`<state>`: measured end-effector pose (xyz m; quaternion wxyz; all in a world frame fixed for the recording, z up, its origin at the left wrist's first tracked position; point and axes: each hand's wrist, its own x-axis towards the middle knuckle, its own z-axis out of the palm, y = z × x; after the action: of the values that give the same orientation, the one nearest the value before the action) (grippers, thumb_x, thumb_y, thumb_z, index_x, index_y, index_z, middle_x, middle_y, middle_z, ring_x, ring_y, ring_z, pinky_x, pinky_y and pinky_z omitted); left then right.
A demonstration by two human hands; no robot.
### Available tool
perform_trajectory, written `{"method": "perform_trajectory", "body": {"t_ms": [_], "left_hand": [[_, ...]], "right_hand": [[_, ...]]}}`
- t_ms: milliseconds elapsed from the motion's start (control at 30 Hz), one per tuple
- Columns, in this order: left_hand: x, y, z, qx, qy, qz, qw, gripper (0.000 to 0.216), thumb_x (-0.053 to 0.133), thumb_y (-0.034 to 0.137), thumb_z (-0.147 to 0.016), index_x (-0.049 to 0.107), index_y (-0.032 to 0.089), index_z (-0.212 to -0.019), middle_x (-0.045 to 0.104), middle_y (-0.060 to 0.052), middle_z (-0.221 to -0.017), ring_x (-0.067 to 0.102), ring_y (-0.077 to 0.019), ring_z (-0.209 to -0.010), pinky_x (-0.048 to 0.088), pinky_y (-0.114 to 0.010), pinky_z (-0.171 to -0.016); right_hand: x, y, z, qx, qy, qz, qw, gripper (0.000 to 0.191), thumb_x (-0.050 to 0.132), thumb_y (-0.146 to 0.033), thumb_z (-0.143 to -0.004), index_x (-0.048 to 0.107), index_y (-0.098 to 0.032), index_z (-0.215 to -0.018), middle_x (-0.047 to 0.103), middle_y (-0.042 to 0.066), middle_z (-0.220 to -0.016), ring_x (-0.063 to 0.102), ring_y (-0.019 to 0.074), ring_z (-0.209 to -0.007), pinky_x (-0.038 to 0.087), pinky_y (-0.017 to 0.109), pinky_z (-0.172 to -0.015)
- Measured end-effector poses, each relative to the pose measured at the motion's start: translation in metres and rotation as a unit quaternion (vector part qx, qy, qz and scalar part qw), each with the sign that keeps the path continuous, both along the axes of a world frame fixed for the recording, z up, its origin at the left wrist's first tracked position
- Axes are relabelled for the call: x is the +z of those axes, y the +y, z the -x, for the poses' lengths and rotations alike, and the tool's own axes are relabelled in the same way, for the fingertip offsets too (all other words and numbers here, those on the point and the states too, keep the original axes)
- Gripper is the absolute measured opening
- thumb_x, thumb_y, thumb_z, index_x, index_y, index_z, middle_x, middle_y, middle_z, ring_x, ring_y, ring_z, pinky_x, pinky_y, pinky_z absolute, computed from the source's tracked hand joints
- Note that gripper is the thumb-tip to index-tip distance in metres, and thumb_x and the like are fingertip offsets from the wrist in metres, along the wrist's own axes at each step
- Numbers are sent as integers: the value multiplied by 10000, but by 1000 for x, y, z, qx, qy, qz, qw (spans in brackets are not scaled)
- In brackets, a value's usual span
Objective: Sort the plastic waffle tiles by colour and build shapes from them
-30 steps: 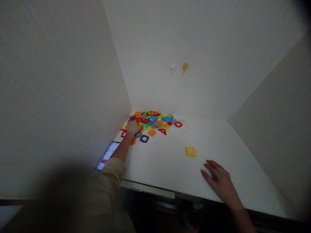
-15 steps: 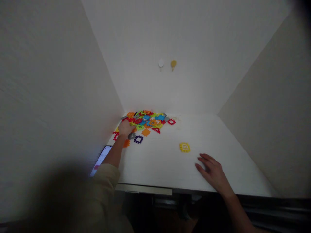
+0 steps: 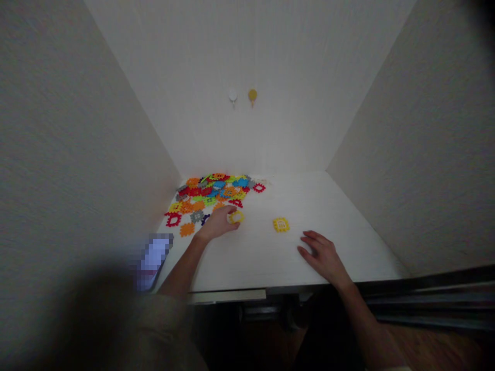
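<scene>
My left hand grips a yellow notched toy tile between thumb and fingers, in front of the pile. A second yellow tile, square with a window-like grid, lies flat on the white table, between my two hands. To its right, my right hand rests by the table's front with its fingers apart and nothing in them. Behind my left hand spreads a heap of colourful interlocking tiles in red, orange, blue, green, yellow and grey. My hand partly covers a dark purple tile.
A phone with a lit, blurred screen lies at the left edge. Pale walls enclose the white table at the back and both sides. Two hooks, one white and one yellow, hang on the back wall.
My left hand has come out of the pile, moving right and nearer, with a yellow tile in its grip. My right hand stays open beside the other yellow tile. The camera view has shifted.
</scene>
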<state>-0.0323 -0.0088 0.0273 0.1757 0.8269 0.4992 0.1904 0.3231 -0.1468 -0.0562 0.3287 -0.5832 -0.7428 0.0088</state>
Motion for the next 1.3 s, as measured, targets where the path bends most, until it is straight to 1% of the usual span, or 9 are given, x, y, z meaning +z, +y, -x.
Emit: {"method": "perform_trajectory", "body": {"t_ms": [100, 200, 500, 667, 767, 967, 1067, 1200, 1300], "left_hand": [[-10, -9, -26, -42, 10, 26, 999, 491, 657, 345, -688, 590, 155, -1136, 629, -80, -1159, 590, -218, -1047, 448, -301, -931], [-15, -12, -45, -76, 14, 29, 997, 508, 659, 337, -685, 584, 147, -1150, 619, -87, -1178, 576, -229, -1078, 435, -313, -955], [-15, -10, -106, -155, -6, 3, 988, 543, 663, 347, -692, 553, 144, -1183, 593, -105, -1219, 547, -242, -1116, 395, -347, -1007], [-17, -7, -133, -170, -9, 7, 985, 548, 664, 341, -688, 538, 164, -1191, 586, -96, -1227, 535, -247, -1131, 389, -361, -1013], [-21, -4, -139, -180, -2, 1, 984, 564, 657, 348, -687, 532, 156, -1203, 584, -97, -1228, 538, -249, -1125, 391, -358, -1008], [-31, 2, -141, -206, 2, -17, 978, 570, 650, 335, -694, 538, 115, -1207, 588, -126, -1213, 542, -256, -1118, 392, -350, -1006], [-33, 1, -139, -205, -18, -12, 979, 595, 664, 337, -687, 517, 147, -1232, 577, -114, -1226, 538, -250, -1127, 390, -363, -1013], [-33, -3, -131, -188, -70, 9, 980, 757, 727, 364, -636, 432, 202, -1314, 501, -107, -1319, 537, -247, -1132, 424, -378, -992], [-37, -6, -121, -172, -83, 21, 981, 702, 741, 396, -635, 491, 203, -1261, 532, -95, -1283, 546, -242, -1119, 438, -363, -980]], "right_hand": [[-2, 0, 0, -4, 2, 6, 1000, 330, 572, -440, -821, 663, -220, -1049, 636, 93, -1170, 562, 272, -1123, 445, 497, -958], [-3, 0, -1, -4, 5, 11, 1000, 340, 576, -444, -816, 665, -213, -1049, 634, 98, -1171, 563, 273, -1119, 447, 491, -954], [4, 0, 1, -4, 10, 19, 1000, 323, 570, -438, -821, 668, -220, -1038, 631, 95, -1175, 558, 274, -1126, 442, 486, -958], [5, 0, 2, -6, 15, 22, 1000, 319, 567, -431, -822, 662, -224, -1046, 628, 90, -1181, 554, 271, -1129, 433, 483, -970], [6, 0, 2, -3, 20, 22, 1000, 313, 561, -429, -825, 659, -229, -1045, 627, 87, -1181, 555, 271, -1127, 432, 486, -970], [7, 0, 3, -4, 16, 29, 999, 313, 569, -421, -824, 658, -219, -1047, 624, 94, -1183, 551, 271, -1132, 433, 486, -970], [7, 0, 3, -4, 23, 28, 999, 305, 578, -420, -820, 664, -223, -1036, 627, 95, -1178, 553, 274, -1129, 437, 492, -968], [9, 4, 1, 5, 63, 28, 998, 308, 580, -427, -819, 664, -237, -1046, 642, 87, -1149, 575, 266, -1098, 459, 486, -954], [13, 17, 1, 27, 100, 50, 993, 326, 555, -411, -841, 634, -248, -1112, 638, 78, -1155, 585, 243, -1086, 473, 456, -955]]}}
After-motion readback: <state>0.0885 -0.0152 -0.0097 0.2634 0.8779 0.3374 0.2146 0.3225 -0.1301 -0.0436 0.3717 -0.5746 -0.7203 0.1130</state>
